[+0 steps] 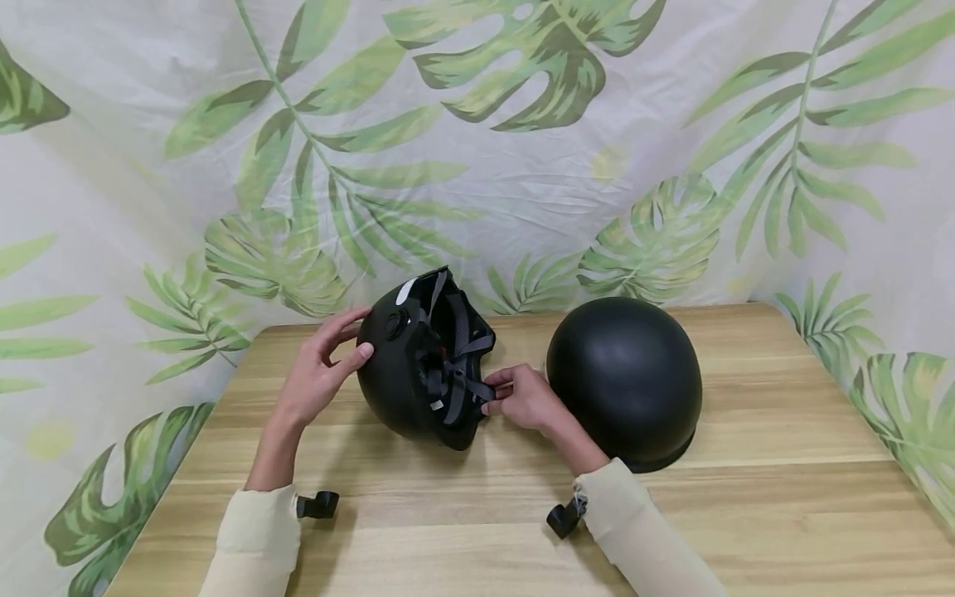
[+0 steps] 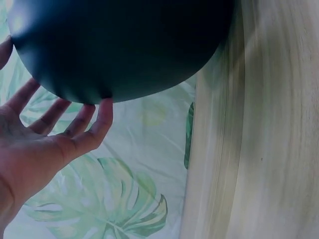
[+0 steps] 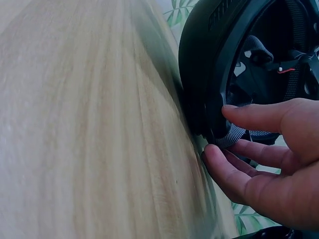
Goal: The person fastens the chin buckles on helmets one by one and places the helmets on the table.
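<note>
A black helmet [image 1: 391, 365] is tipped on its side on the table, its opening facing right. Grey straps [image 1: 457, 390] and padding show inside it. My left hand [image 1: 321, 373] holds the outer shell from the left, thumb and fingertips spread round its curve. In the left wrist view the fingertips touch the dark shell [image 2: 124, 55]. At the opening's lower right, my right hand [image 1: 525, 398] pinches the helmet's rim. The right wrist view shows the thumb inside the rim [image 3: 217, 112] and fingers below it, beside a strap end [image 3: 232, 135].
A second black helmet [image 1: 622, 377], smooth and dome up, stands on the wooden table [image 1: 462, 547] just right of my right hand. Behind the table hangs a leaf-print cloth [image 1: 522, 191]. Small black devices [image 1: 318, 504] are worn at both sleeve cuffs.
</note>
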### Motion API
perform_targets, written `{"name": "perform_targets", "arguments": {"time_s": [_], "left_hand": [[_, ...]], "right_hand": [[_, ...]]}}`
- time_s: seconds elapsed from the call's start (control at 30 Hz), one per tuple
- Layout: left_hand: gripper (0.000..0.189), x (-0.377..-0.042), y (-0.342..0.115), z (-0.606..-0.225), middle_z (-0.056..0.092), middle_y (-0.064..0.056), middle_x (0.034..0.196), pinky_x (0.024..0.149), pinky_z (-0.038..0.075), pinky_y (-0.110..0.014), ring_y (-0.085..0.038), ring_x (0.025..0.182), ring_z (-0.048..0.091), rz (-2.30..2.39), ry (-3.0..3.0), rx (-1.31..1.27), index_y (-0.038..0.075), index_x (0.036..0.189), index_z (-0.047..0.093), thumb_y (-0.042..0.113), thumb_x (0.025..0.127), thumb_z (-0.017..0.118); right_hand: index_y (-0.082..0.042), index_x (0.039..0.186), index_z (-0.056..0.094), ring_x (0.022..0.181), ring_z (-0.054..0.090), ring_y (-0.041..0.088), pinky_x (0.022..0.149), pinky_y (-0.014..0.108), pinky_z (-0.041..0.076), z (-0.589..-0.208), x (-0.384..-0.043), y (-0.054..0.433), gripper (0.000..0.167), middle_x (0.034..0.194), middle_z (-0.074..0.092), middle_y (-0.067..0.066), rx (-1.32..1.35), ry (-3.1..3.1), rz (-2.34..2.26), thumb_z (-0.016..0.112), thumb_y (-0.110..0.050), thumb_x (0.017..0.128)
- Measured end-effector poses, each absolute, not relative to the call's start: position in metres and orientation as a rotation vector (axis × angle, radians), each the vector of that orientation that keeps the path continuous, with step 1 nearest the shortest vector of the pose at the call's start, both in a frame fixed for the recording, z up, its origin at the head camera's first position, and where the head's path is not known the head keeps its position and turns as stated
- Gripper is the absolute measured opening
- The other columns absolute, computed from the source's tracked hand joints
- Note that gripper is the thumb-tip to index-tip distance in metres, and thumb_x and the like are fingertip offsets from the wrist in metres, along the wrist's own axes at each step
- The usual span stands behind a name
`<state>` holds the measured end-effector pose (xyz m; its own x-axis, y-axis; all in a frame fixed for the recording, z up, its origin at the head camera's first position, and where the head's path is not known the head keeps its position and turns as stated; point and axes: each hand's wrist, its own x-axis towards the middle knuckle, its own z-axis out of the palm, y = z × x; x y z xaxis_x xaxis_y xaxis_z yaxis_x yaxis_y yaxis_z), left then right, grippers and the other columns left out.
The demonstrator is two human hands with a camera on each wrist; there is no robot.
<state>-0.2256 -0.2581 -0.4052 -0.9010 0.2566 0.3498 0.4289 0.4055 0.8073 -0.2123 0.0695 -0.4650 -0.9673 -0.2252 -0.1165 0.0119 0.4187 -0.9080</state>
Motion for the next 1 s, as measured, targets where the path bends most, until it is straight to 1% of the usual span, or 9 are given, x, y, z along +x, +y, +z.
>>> {"name": "perform_targets", "arguments": {"time_s": [0.1,0.17,0.3,0.37,0.47,0.6,0.73,0.87,1.0], "left_hand": [[0.054,-0.225,-0.26,-0.405,0.05,-0.013,0.162,0.098,0.05,-0.011,-0.041,0.144,0.053,-1.507,-2.488,-0.638,0.016,0.16,0.052,0.012,0.107,0.063],[0.055,-0.226,-0.26,-0.405,0.05,-0.013,0.161,0.1,0.051,-0.012,-0.032,0.144,0.053,-1.533,-2.474,-0.655,0.015,0.16,0.052,0.01,0.106,0.063],[0.056,-0.227,-0.26,-0.409,0.05,-0.011,0.158,0.099,0.052,-0.012,-0.008,0.141,0.052,-1.596,-2.413,-0.675,0.011,0.159,0.052,0.005,0.105,0.062],[0.056,-0.228,-0.259,-0.412,0.05,-0.011,0.157,0.101,0.052,-0.011,-0.001,0.14,0.051,-1.623,-2.376,-0.692,0.007,0.159,0.052,0.002,0.104,0.062],[0.056,-0.229,-0.258,-0.415,0.05,-0.008,0.156,0.105,0.05,-0.011,0.001,0.139,0.051,-1.657,-2.338,-0.712,0.005,0.158,0.052,0.0,0.103,0.062],[0.056,-0.23,-0.258,-0.416,0.05,-0.003,0.155,0.105,0.05,-0.011,-0.001,0.14,0.052,-1.665,-2.331,-0.72,0.005,0.158,0.052,0.0,0.103,0.062],[0.056,-0.23,-0.258,-0.415,0.05,-0.007,0.155,0.104,0.051,-0.011,-0.001,0.14,0.052,-1.663,-2.334,-0.725,0.005,0.158,0.051,0.0,0.104,0.062],[0.056,-0.229,-0.257,-0.415,0.049,-0.013,0.157,0.104,0.05,-0.011,0.0,0.139,0.051,-1.659,-2.34,-0.72,0.005,0.158,0.051,0.0,0.104,0.061],[0.056,-0.229,-0.258,-0.415,0.048,-0.014,0.158,0.104,0.051,-0.011,0.001,0.14,0.05,-1.656,-2.349,-0.71,0.005,0.159,0.051,0.001,0.104,0.061]], "right_hand": [[0.002,0.12,0.077,0.097,0.072,0.018,0.083,0.024,0.054,-0.465,-0.212,0.07,0.035,0.107,0.078,0.012,-0.194,2.434,-1.558,0.085,-0.001,0.085],[0.001,0.12,0.077,0.097,0.071,0.017,0.082,0.024,0.053,-0.465,-0.212,0.071,0.035,0.108,0.077,0.012,-0.189,2.418,-1.557,0.084,-0.001,0.086],[0.001,0.122,0.076,0.1,0.072,0.018,0.085,0.025,0.054,-0.465,-0.212,0.071,0.036,0.109,0.078,0.012,-0.189,2.422,-1.556,0.084,-0.002,0.087],[0.001,0.123,0.076,0.103,0.073,0.019,0.088,0.027,0.055,-0.464,-0.212,0.07,0.038,0.111,0.078,0.012,-0.19,2.425,-1.553,0.084,-0.003,0.087],[0.002,0.129,0.073,0.111,0.074,0.024,0.095,0.032,0.057,-0.463,-0.211,0.071,0.043,0.117,0.078,0.014,-0.2,2.434,-1.526,0.084,-0.006,0.088],[0.002,0.138,0.069,0.125,0.07,0.032,0.106,0.042,0.057,-0.454,-0.209,0.073,0.048,0.134,0.073,0.017,-0.255,2.497,-1.486,0.081,-0.012,0.093],[0.002,0.142,0.064,0.135,0.064,0.037,0.113,0.05,0.054,-0.436,-0.205,0.072,0.048,0.145,0.066,0.02,-0.34,2.545,-1.561,0.076,-0.015,0.099],[-0.002,0.148,0.061,0.138,0.061,0.036,0.116,0.051,0.052,-0.418,-0.2,0.067,0.049,0.149,0.063,0.019,-0.411,2.531,-1.675,0.072,-0.018,0.103],[-0.009,0.15,0.06,0.136,0.063,0.032,0.114,0.047,0.054,-0.4,-0.198,0.06,0.047,0.147,0.064,0.016,-0.464,2.521,-1.768,0.069,-0.022,0.106]]}}
